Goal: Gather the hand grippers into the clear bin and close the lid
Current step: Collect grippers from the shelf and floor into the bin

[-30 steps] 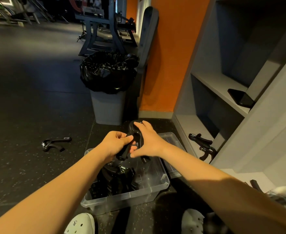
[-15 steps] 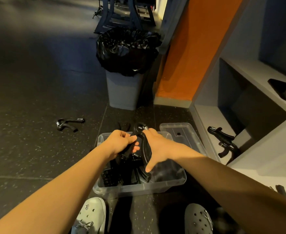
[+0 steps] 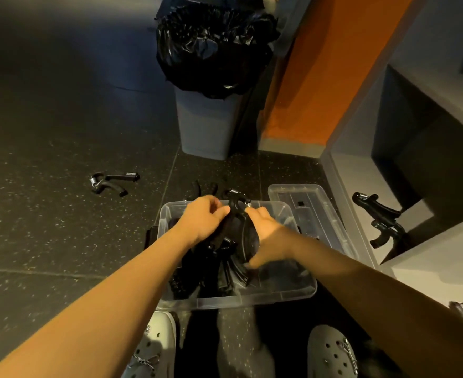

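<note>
Left hand, right hand, seemingly clutching gripper

The hand gripper I hold is black with a silver spring, above a clear bin of more black ones. At ten o'clock, a second gripper, black, on a black floor flecked white. At twelve, a black bag lines a grey trash can; at one, an orange wall. My clogs are off-white.

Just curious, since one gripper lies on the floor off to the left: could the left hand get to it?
Probably, but not at once: the left hand grips a hand gripper over the clear bin. Nothing stands before the floor gripper.
</note>
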